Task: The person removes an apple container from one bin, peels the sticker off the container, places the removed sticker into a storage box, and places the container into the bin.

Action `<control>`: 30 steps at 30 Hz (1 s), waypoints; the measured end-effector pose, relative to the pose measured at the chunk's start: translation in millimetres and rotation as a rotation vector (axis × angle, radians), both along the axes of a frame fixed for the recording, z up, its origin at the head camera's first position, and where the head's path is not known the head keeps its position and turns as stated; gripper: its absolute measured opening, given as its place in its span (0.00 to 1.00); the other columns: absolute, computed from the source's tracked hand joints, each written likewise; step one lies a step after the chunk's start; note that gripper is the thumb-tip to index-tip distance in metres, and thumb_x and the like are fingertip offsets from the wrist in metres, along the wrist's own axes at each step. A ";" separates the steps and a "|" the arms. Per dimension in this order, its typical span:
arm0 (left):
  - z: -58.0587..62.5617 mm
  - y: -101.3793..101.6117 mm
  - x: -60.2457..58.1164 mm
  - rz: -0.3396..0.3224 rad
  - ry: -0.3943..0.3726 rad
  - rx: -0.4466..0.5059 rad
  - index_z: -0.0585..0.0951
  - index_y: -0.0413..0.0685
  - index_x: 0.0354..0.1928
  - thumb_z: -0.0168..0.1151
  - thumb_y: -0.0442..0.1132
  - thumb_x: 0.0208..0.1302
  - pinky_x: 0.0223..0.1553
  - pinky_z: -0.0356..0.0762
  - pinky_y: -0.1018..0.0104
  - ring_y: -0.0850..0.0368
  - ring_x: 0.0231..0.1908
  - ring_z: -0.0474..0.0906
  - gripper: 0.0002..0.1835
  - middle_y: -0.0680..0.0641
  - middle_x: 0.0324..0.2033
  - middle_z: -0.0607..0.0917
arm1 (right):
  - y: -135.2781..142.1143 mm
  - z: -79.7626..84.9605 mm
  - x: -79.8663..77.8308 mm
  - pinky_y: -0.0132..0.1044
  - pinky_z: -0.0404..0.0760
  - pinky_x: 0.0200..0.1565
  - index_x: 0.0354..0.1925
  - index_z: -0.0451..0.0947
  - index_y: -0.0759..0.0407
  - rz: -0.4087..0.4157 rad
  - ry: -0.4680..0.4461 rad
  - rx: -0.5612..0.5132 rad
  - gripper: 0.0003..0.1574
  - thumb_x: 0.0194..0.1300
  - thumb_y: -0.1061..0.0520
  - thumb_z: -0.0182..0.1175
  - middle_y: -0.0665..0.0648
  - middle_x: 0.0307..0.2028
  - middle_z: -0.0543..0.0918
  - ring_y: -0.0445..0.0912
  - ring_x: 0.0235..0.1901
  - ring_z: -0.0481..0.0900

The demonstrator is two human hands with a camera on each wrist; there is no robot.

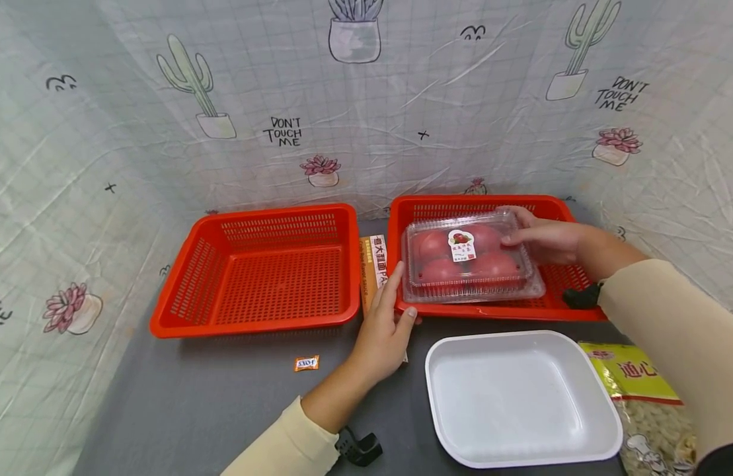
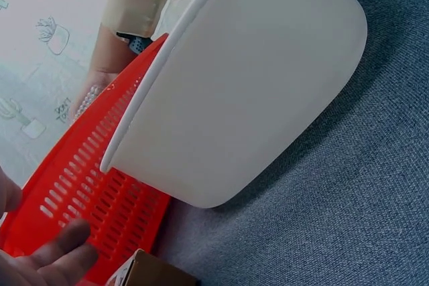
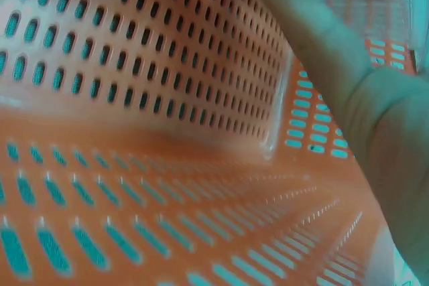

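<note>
A clear plastic box of tomatoes (image 1: pixel 468 258) with a round-topped label is over the right red basket (image 1: pixel 503 309), tilted across its left part. My right hand (image 1: pixel 541 235) grips the box at its far right corner, thumb on the lid and fingers behind the edge. In the right wrist view, that hand (image 3: pixel 335 51) reaches down past the slotted basket wall. At the right basket's front left corner is my left hand (image 1: pixel 381 337), its fingers extended along the side and its thumb toward the front. The left wrist view shows its fingers (image 2: pixel 67 256) near the slotted wall.
A second red basket (image 1: pixel 256 324) stands at left. Between the baskets lies a pasta box (image 1: pixel 372 258), partly under my left arm. A white tray (image 1: pixel 517 396) stands in front, with a yellow bag of pasta (image 1: pixel 640 390) right of it. A small orange wrapped sweet (image 1: pixel 307 363) lies front left.
</note>
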State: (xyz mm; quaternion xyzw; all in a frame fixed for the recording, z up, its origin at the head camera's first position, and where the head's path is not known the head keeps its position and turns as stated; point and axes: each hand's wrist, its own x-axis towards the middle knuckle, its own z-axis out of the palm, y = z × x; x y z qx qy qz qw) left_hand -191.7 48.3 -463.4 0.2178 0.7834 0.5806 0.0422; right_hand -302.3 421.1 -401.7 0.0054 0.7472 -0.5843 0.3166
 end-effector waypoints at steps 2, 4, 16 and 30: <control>-0.1 -0.6 -0.1 0.001 0.005 -0.007 0.52 0.62 0.87 0.59 0.31 0.78 0.53 0.85 0.64 0.58 0.44 0.87 0.43 0.45 0.74 0.67 | 1.8 0.6 3.4 0.58 0.80 0.64 0.81 0.26 0.41 0.015 0.026 -0.010 0.55 0.79 0.54 0.55 0.66 0.77 0.53 0.61 0.70 0.65; -0.3 -1.3 -0.3 0.002 0.017 -0.016 0.53 0.62 0.87 0.59 0.32 0.79 0.52 0.85 0.64 0.58 0.43 0.87 0.43 0.44 0.73 0.68 | 3.3 0.3 5.6 0.57 0.80 0.64 0.81 0.26 0.41 0.020 0.047 -0.010 0.55 0.78 0.55 0.56 0.65 0.76 0.54 0.59 0.69 0.66; 0.4 -2.6 -1.2 0.045 0.090 -0.121 0.56 0.65 0.86 0.60 0.36 0.79 0.65 0.77 0.45 0.48 0.65 0.76 0.41 0.42 0.73 0.70 | 14.5 1.6 10.0 0.52 0.83 0.59 0.78 0.35 0.40 0.005 0.119 -0.050 0.47 0.77 0.53 0.54 0.59 0.70 0.59 0.53 0.63 0.73; 2.6 -3.0 1.3 0.066 0.113 -0.155 0.57 0.64 0.86 0.60 0.37 0.78 0.68 0.72 0.39 0.43 0.71 0.70 0.40 0.42 0.74 0.69 | 23.7 21.0 18.9 0.48 0.86 0.55 0.75 0.45 0.34 -0.039 0.190 -0.185 0.37 0.79 0.55 0.50 0.48 0.64 0.70 0.47 0.57 0.80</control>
